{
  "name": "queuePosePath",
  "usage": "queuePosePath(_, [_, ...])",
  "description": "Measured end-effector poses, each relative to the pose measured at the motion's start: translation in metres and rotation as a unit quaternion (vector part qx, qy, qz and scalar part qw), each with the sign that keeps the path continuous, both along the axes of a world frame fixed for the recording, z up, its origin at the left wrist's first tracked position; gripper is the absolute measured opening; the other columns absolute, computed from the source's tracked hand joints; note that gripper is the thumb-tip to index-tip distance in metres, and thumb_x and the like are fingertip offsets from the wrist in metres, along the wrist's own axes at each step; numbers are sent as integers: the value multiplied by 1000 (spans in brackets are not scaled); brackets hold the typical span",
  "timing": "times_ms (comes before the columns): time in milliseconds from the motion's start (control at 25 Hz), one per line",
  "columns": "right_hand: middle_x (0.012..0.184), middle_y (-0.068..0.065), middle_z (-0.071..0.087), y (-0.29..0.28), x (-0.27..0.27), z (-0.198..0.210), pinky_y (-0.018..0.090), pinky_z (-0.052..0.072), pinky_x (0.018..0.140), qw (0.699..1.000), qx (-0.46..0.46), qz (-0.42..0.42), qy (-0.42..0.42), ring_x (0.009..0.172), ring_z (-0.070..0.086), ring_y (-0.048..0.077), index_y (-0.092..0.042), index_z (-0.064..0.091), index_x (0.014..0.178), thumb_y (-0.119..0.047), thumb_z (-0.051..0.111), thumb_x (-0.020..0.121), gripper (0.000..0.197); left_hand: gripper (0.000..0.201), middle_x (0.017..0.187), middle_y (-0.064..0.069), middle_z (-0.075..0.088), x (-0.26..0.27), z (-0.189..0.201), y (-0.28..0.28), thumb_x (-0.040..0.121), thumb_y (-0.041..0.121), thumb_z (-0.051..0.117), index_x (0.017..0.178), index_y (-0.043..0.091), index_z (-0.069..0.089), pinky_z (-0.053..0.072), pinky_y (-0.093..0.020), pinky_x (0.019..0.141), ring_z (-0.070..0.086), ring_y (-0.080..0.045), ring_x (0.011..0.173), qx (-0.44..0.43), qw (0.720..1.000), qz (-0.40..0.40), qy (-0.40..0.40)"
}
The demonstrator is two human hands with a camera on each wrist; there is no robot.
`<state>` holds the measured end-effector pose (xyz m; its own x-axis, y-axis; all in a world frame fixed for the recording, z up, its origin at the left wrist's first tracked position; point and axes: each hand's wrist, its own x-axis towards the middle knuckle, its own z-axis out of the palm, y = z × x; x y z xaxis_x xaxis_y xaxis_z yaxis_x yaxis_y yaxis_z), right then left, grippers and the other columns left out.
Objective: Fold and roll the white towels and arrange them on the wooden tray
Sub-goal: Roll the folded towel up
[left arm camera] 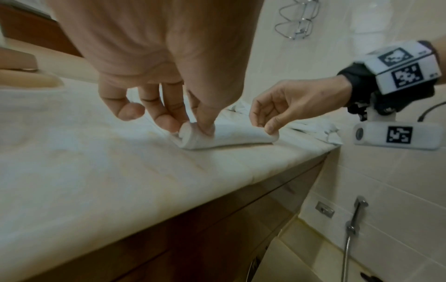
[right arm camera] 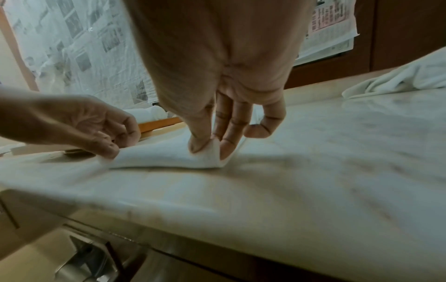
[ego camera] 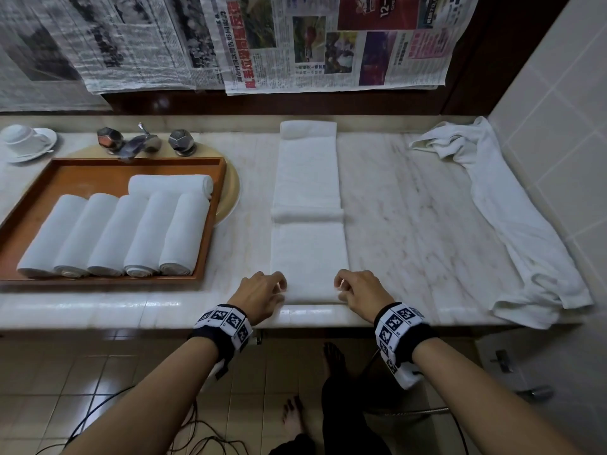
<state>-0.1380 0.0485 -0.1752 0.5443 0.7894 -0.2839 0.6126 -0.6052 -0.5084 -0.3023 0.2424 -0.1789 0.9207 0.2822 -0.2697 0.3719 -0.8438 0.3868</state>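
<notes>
A long folded white towel (ego camera: 308, 192) lies on the marble counter (ego camera: 410, 224), running from the back wall to the front edge. Its near end is curled into a small roll (left arm camera: 231, 137). My left hand (ego camera: 281, 290) pinches the roll's left end and my right hand (ego camera: 340, 289) pinches its right end, thumbs and fingers curled round the cloth. The wrist views show the same pinches by the left hand (left arm camera: 193, 127) and the right hand (right arm camera: 210, 147). The wooden tray (ego camera: 82, 182) at the left holds several rolled white towels (ego camera: 115, 238). One more roll lies crosswise behind them.
A loose crumpled white towel (ego camera: 512, 224) trails along the tiled right wall (ego camera: 558, 93). The tray sits over a basin (ego camera: 231, 195) below the tap (ego camera: 141, 142). An upturned cup on a saucer (ego camera: 26, 139) stands back left. Newspaper (ego camera: 295, 44) hangs behind. Cables (ego camera: 197, 435) cross the floor.
</notes>
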Motion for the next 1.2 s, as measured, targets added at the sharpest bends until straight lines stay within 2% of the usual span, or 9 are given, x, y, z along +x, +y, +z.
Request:
queuePosePath(240, [94, -5, 62, 8, -2, -4, 31, 40, 81, 996, -18, -3, -91, 89, 56, 15, -17, 69, 88, -17, 61, 90, 8, 11, 98, -1, 66, 16, 1, -4, 91, 16, 62, 96, 15, 71, 48, -29, 80, 60, -19, 91, 6, 998, 64, -21])
queuePosePath(360, [95, 3, 60, 8, -13, -16, 32, 46, 75, 993, 23, 32, -108, 90, 56, 21, -8, 70, 90, -6, 56, 89, 14, 17, 99, -3, 63, 18, -4, -15, 90, 6, 57, 95, 12, 72, 49, -31, 77, 61, -24, 89, 31, 998, 46, -38])
queuePosePath(480, [82, 5, 61, 3, -22, -19, 34, 52, 60, 988, 58, 64, -129, 78, 60, 23, -5, 67, 76, -9, 70, 76, 5, 19, 100, -4, 63, 13, -8, -23, 87, 17, 57, 99, 10, 70, 48, -30, 76, 60, -24, 92, 46, 998, 27, -44])
queuePosePath(600, [73, -1, 59, 2, -23, -18, 26, 51, 49, 987, 55, 86, -126, 68, 59, 18, -12, 63, 69, -8, 84, 58, 25, 26, 106, -4, 60, 12, -11, -25, 89, 28, 60, 106, 9, 66, 43, -28, 82, 53, -21, 101, 55, 997, 19, -44])
queuePosePath(680, [73, 1, 61, 4, -17, -18, 32, 53, 53, 982, 85, 91, -141, 69, 59, 21, -10, 65, 74, -1, 81, 59, 24, 26, 109, -4, 61, 16, -8, -24, 93, 28, 54, 108, 10, 64, 40, -29, 86, 50, -22, 105, 92, 995, 1, -34])
queuePosePath(760, [85, 5, 66, 6, -12, -11, 39, 53, 69, 984, 56, 107, -133, 81, 60, 26, -8, 69, 90, -2, 71, 75, 16, 28, 111, -3, 61, 17, -4, -21, 96, 31, 48, 111, 12, 62, 36, -33, 88, 48, -24, 109, 140, 990, -29, -14])
queuePosePath(880, [110, 0, 65, 7, -4, 1, 39, 36, 93, 989, -35, 110, -90, 105, 55, 21, -15, 63, 116, -13, 49, 96, 25, 29, 115, 2, 62, 11, 0, -13, 100, 33, 41, 119, 18, 59, 32, -36, 87, 45, -21, 112, 140, 988, -67, 25])
queuePosePath(1000, [97, -3, 65, 6, -2, -1, 35, 37, 92, 998, -14, 45, -29, 91, 56, 18, -17, 60, 105, -12, 55, 93, 14, 23, 111, 6, 66, 8, 2, -8, 100, 34, 47, 116, 22, 58, 33, -33, 86, 48, -17, 108, 73, 997, -31, 17])
queuePosePath(1200, [87, 4, 58, 10, -15, -18, 36, 45, 67, 992, 48, 30, -116, 78, 57, 24, -10, 66, 79, 5, 67, 78, 15, 13, 104, 0, 60, 19, 4, -16, 95, 21, 57, 103, 17, 67, 45, -31, 80, 56, -21, 98, 64, 997, 24, -31])
